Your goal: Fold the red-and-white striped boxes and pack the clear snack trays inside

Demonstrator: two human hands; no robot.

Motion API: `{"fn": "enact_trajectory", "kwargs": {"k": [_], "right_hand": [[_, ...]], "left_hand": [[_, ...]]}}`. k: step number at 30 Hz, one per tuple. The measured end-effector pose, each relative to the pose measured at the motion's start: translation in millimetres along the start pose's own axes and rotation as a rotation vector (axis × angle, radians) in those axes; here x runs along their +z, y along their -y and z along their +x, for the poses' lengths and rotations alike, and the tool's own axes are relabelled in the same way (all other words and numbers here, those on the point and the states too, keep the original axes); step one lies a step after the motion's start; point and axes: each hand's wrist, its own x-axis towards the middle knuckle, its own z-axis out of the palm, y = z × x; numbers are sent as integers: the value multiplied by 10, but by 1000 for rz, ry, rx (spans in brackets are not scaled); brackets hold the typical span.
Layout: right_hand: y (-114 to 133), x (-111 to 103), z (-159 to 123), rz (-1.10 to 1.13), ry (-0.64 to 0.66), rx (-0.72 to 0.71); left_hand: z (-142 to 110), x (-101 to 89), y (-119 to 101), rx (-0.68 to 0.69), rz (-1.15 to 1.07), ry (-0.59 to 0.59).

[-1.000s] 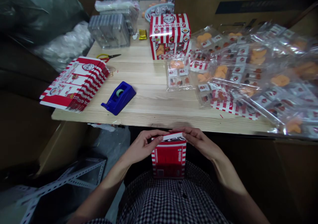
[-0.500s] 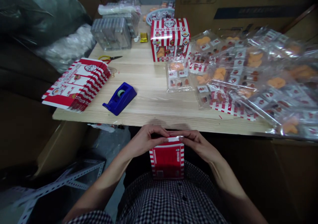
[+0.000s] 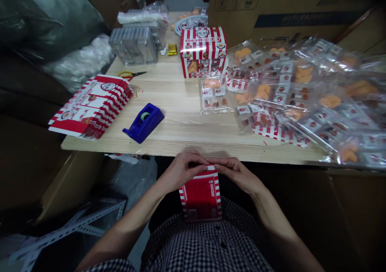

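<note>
One red-and-white carton (image 3: 200,195) is at the frame's lower centre, its top edge pinched by the left hand (image 3: 184,169) and right hand (image 3: 239,173). Its printed side faces the viewer; its long axis runs up the frame, towards the table (image 3: 181,131).

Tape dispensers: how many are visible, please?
1. The blue tape dispenser is on the table, near its front edge, right of the striped carton stack. Another could be hidden under the plastic packets.

Left hand (image 3: 181,171) and right hand (image 3: 239,173) close together before the torso (image 3: 199,246), fingers (image 3: 193,157) curved inward, thumbs (image 3: 199,170) nearer body, each pinching. Bare forearms (image 3: 134,219) converge forward.
</note>
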Motion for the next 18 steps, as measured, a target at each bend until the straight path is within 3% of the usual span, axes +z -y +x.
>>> {"fn": "enact_trajectory", "kwargs": {"k": [7,14,18], "right_hand": [[87,-48,87,-125,22,23],[51,-23,44,-147,38,-29],[-54,54,-27,-163,-70,-106]], "left_hand": [[56,-98,-123,-30,181,48],[139,-38,-121,-15,272,40],[114,-71,-124,32,259,75]]}}
